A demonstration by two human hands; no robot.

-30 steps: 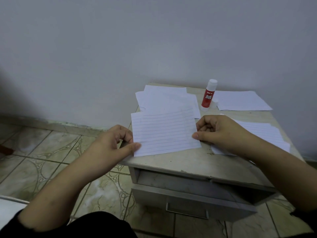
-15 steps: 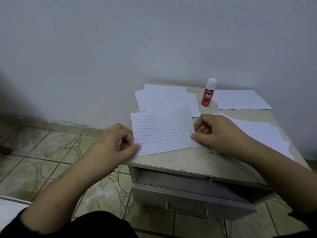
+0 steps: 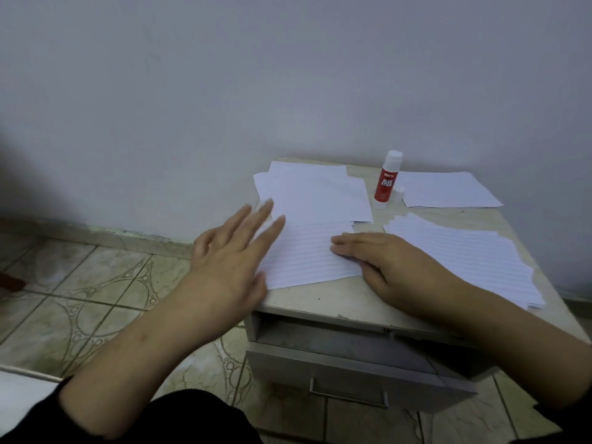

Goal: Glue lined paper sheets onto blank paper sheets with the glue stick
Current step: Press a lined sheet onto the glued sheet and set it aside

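A lined sheet (image 3: 307,254) lies flat on the small table (image 3: 346,299), near its left front edge. My left hand (image 3: 230,251) is spread with straight fingers over the sheet's left side, blurred by motion. My right hand (image 3: 381,257) lies flat with straight fingers pressing the sheet's right part. Behind it lies a pile of blank sheets (image 3: 317,193). The red and white glue stick (image 3: 386,181) stands upright at the back, its loose cap (image 3: 398,193) beside it. A stack of lined sheets (image 3: 464,251) lies to the right.
Another blank sheet (image 3: 448,190) lies at the table's back right, against the wall. A drawer (image 3: 352,366) stands partly pulled out under the tabletop. Patterned floor tiles (image 3: 96,299) spread to the left.
Both hands were pinching the lined sheet's side edges and holding it up. Now the sheet lies flat and both hands have let go and opened, fingers straight on it.
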